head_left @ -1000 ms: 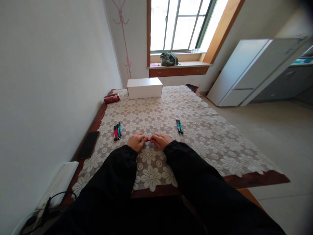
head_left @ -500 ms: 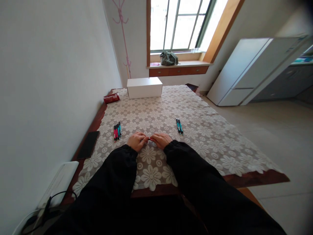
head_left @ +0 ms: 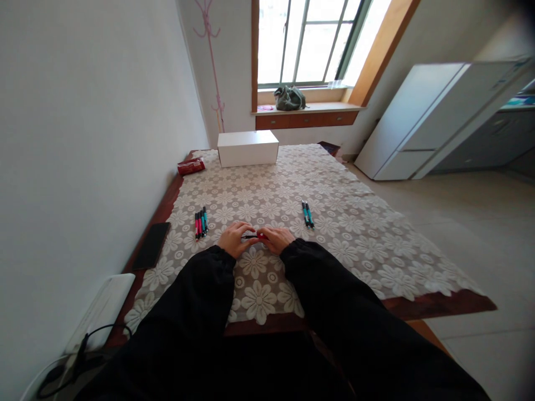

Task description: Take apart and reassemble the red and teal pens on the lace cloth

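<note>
A red and black pen (head_left: 261, 236) lies crosswise between my two hands, just above the tablecloth. My right hand (head_left: 279, 239) grips its red part. At the black end, my left hand (head_left: 234, 238) has its thumb and fingers around the pen, the dark length showing between them. Left of my hands several pens (head_left: 201, 224), red and teal with black parts, lie side by side. Two teal and black pens (head_left: 307, 214) rest together on the right.
A white box (head_left: 248, 149) and a red packet (head_left: 191, 166) are at the table's far end. Along the left edge lie a dark phone (head_left: 151, 246) and a white power strip (head_left: 102, 312) with cables. A lace tablecloth (head_left: 351, 245) covers the table.
My left fingers have spread a little around the pen, and more of its black end and red part now shows. The other pens have stayed where they were.
</note>
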### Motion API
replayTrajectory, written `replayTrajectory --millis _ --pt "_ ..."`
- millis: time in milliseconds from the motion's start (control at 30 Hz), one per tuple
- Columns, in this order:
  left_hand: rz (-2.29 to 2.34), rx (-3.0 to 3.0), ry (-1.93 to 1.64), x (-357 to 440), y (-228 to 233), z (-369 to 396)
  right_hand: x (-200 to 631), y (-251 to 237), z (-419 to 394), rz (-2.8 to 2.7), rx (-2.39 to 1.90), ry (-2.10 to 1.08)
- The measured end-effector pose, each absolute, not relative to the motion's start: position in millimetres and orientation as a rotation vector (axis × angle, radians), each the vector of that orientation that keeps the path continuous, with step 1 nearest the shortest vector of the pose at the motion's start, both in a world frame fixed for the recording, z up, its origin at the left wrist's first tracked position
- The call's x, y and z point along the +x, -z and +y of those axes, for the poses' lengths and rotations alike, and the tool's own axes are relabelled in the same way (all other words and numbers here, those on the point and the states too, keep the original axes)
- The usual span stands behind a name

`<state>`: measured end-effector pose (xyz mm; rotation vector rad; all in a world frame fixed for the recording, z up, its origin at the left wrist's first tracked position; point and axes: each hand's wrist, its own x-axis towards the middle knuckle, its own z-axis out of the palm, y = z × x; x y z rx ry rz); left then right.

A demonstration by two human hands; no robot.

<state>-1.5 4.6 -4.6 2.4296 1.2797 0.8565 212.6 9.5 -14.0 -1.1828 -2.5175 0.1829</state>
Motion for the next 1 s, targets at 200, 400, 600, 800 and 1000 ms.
replayTrajectory --millis 200,400,600,800,1000 --pt "1.272 2.438 -0.825 -1.6 5.3 5.0 212.8 18.2 11.5 -2.493 -1.071 -0.138" --pt "1.330 2.416 -0.810 -1.4 6.1 5.6 214.2 18.3 14.8 -2.463 -1.034 -0.120" --pt "1.382 2.389 -0.794 -2.4 7.5 7.3 215.0 19.2 16.4 -2.445 -1.111 -0.128" --pt "1.434 2.364 -0.762 -4.2 6.5 7.2 216.3 19.3 17.4 -2.459 -1.146 -0.131" --pt "1.458 2.419 -0.703 -3.8 3.9 5.0 217.5 18.5 19.0 -2.450 -1.164 -0.130"
